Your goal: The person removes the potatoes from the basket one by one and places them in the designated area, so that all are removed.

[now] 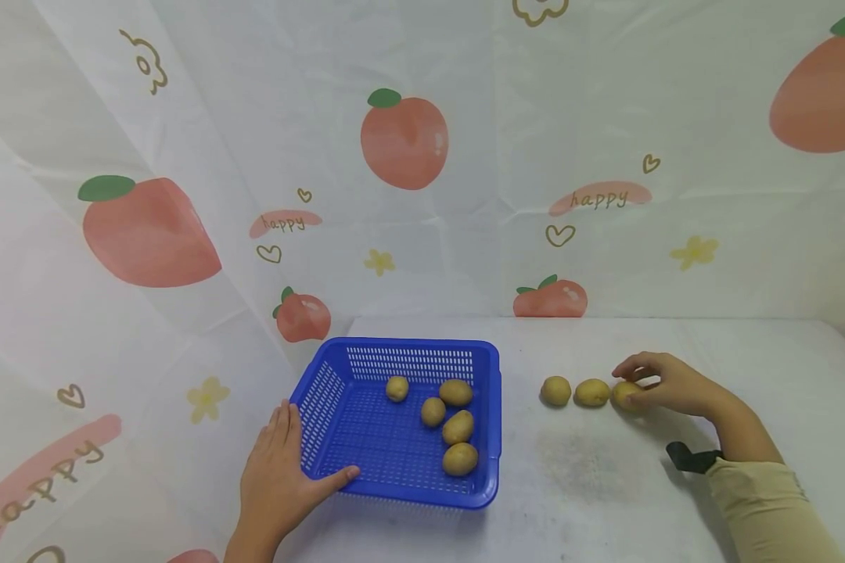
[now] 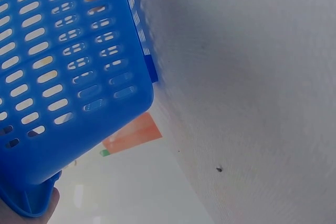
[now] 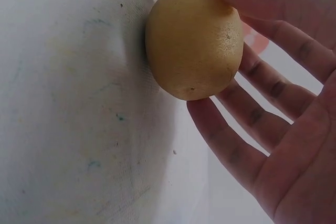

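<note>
A blue plastic basket [image 1: 401, 496] holds several potatoes, most of them along its right side. My left hand [image 1: 276, 473] rests at the basket's front left corner, its fingers straight along the left rim and the thumb over the front rim. In the left wrist view the slotted outer wall fills the upper left, and most of that hand is hidden. To the right of the basket, my right hand [image 1: 669, 385] holds the rightmost potato [image 3: 194, 40] of a row, thumb on one side and fingers curled around the other. That potato is close over the table.
Two more potatoes, a round one [image 1: 555, 391] and a longer one [image 1: 592, 392], lie in line left of the right hand. The white table [image 1: 584, 500] shows a greyish smudge in front of them. A printed cloth [image 1: 465, 234] hangs behind and at the left.
</note>
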The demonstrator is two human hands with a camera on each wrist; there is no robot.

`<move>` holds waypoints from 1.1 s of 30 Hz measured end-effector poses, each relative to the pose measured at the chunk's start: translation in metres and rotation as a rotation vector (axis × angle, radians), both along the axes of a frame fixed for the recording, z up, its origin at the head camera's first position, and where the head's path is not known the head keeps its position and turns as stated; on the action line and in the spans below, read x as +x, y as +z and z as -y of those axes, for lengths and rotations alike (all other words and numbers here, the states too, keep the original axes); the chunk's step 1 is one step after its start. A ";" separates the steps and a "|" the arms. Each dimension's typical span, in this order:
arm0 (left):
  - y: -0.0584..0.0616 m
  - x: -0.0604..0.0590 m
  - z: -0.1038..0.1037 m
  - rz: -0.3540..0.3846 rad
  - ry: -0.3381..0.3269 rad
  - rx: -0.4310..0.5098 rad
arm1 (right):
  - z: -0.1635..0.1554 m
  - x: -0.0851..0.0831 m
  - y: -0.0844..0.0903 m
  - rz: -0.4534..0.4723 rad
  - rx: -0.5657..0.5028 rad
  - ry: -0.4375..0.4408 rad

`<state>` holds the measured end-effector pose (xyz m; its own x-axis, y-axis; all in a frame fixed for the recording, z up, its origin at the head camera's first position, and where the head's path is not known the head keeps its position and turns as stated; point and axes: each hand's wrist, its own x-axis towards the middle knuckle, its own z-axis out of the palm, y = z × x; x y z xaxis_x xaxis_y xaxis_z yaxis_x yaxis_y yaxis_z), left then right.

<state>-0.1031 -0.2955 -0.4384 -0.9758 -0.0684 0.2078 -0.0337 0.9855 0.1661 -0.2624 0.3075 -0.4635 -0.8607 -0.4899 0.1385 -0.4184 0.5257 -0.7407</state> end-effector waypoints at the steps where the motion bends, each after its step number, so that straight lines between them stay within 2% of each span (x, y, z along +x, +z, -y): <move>1: 0.000 0.000 0.000 0.000 0.000 0.000 | 0.000 0.000 0.000 0.002 0.002 0.000; 12: -0.001 0.000 0.001 -0.027 -0.005 0.003 | 0.000 0.001 0.004 -0.028 -0.006 0.003; 18: -0.004 -0.001 0.001 -0.040 -0.013 0.008 | 0.004 0.003 0.012 -0.025 0.022 -0.027; 25: -0.004 -0.001 0.001 -0.030 -0.006 0.011 | 0.026 -0.005 0.038 -0.085 -0.022 0.014; 33: -0.003 -0.001 0.001 -0.033 -0.010 0.020 | 0.076 -0.022 0.077 -0.119 -0.120 0.111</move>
